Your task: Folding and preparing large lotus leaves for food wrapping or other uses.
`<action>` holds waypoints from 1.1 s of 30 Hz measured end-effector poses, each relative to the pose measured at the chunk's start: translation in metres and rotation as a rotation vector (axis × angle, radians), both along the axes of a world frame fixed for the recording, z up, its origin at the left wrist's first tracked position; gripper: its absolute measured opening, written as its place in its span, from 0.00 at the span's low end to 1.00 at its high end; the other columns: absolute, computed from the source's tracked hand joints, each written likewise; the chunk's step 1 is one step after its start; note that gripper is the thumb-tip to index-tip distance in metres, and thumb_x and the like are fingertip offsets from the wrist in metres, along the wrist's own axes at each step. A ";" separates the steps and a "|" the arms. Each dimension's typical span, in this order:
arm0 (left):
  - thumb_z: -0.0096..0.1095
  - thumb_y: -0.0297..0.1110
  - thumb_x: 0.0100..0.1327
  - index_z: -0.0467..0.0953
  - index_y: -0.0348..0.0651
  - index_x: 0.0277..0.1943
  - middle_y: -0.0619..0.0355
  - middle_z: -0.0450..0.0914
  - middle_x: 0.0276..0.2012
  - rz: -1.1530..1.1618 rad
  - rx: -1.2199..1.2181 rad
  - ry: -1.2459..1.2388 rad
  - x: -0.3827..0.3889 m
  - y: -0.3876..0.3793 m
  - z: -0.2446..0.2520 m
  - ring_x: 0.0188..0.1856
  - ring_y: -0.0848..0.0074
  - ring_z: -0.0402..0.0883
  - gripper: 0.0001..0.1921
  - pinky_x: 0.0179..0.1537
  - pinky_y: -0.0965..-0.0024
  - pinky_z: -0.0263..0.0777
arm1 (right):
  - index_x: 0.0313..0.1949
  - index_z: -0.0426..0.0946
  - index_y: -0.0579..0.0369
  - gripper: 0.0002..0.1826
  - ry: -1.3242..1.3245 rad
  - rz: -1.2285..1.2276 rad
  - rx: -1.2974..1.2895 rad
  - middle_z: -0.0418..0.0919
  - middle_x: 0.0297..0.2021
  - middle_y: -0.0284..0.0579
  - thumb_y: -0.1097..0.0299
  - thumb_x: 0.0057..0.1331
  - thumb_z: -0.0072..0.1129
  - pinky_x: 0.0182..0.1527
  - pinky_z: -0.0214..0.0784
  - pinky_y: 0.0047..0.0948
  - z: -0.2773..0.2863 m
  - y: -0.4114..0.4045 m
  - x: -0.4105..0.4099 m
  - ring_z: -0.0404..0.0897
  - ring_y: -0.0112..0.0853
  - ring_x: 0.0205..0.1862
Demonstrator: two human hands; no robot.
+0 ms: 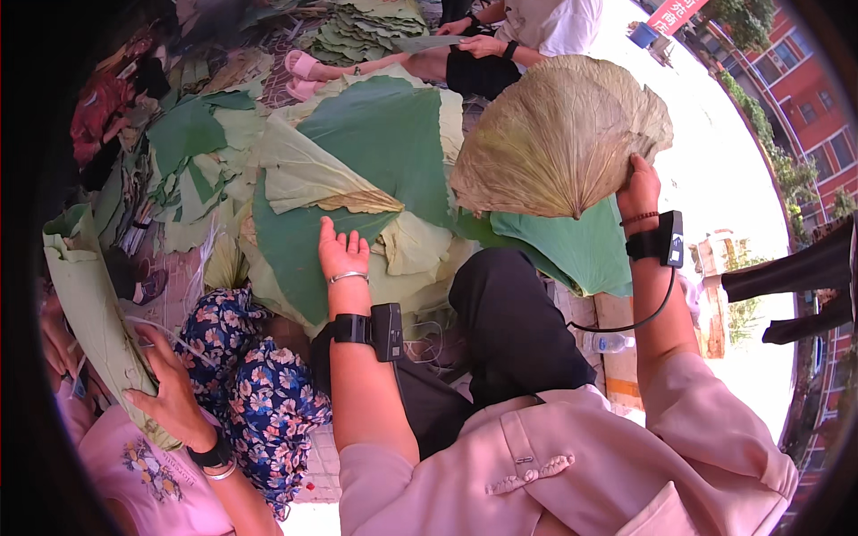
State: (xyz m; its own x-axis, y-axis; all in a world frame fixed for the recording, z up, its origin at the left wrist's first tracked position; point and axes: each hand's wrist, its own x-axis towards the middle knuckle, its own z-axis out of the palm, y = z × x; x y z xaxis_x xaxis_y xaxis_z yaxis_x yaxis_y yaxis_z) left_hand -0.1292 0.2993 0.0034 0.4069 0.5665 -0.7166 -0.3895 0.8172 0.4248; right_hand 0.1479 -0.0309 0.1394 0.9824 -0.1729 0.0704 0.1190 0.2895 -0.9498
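Note:
My right hand [638, 186] grips the edge of a dried brown lotus leaf [556, 141], folded into a fan shape and raised above my knee. Palm up and fingers spread, my left hand [343, 251] holds nothing. It is over a dark green lotus leaf [288, 251] on the pile before me. A pale folded lotus leaf [315, 167] lies just beyond it, its brownish tip pointing right. Behind that spreads another large green leaf [382, 120]. Below the brown leaf, a green folded leaf [576, 248] sits by my knee, partly covered.
At left, a co-worker's hand [171, 395] holds a rolled lotus leaf [100, 315]. Opposite, another person's hands [484, 45] hold a leaf near a leaf stack [362, 33]. A plastic bottle [610, 343] lies by a cardboard box [620, 375] at right.

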 end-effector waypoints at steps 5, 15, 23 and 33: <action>0.63 0.52 0.53 0.45 0.45 0.68 0.59 0.46 0.68 -0.033 0.023 0.032 -0.012 0.003 -0.008 0.62 0.66 0.59 0.46 0.55 0.64 0.56 | 0.47 0.68 0.65 0.14 0.427 0.085 -0.916 0.72 0.48 0.53 0.74 0.64 0.42 0.47 0.70 0.37 -0.072 -0.093 -0.033 0.73 0.40 0.49; 0.63 0.49 0.54 0.49 0.44 0.66 0.59 0.50 0.66 -0.053 0.059 0.074 -0.006 -0.009 -0.006 0.58 0.67 0.62 0.42 0.52 0.64 0.58 | 0.52 0.60 0.68 0.18 0.703 -0.048 -0.123 0.71 0.47 0.58 0.78 0.62 0.42 0.39 0.76 0.44 -0.127 -0.142 -0.059 0.77 0.47 0.43; 0.63 0.44 0.54 0.53 0.41 0.63 0.60 0.58 0.59 -0.017 0.040 0.105 -0.005 -0.012 -0.010 0.57 0.65 0.63 0.37 0.49 0.61 0.60 | 0.51 0.55 0.64 0.26 0.592 -0.073 -0.700 0.73 0.37 0.55 0.75 0.54 0.55 0.17 0.70 0.34 -0.117 -0.147 -0.058 0.77 0.38 0.26; 0.61 0.43 0.56 0.54 0.40 0.63 0.58 0.55 0.62 -0.012 0.034 0.092 0.002 -0.012 -0.011 0.57 0.64 0.62 0.35 0.49 0.63 0.60 | 0.34 0.67 0.57 0.14 0.188 -0.236 -1.106 0.74 0.26 0.42 0.62 0.55 0.57 0.34 0.68 0.34 -0.098 -0.146 -0.063 0.74 0.34 0.28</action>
State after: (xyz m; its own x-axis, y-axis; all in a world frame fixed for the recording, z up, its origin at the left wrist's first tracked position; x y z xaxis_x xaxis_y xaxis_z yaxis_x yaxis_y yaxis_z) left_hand -0.1276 0.2875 -0.0080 0.3468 0.5870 -0.7315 -0.3378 0.8058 0.4864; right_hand 0.0847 -0.1771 0.0418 0.9449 -0.2889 0.1541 -0.1112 -0.7256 -0.6790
